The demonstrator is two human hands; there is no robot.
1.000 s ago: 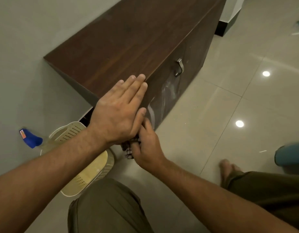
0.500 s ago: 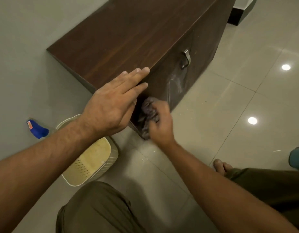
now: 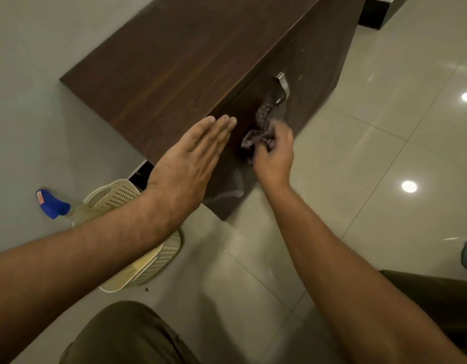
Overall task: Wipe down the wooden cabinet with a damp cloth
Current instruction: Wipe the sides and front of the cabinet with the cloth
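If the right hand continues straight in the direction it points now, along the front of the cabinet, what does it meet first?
Probably the metal handle. The right hand holds the cloth against the front of the cabinet and points up toward it; the cloth's far end already seems to reach the handle, though depth is unclear.

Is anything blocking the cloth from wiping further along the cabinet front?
Only the metal handle. The cloth, held in the right hand, already reaches up to it on the cabinet front. The left hand rests flat on the top edge, clear of that path.
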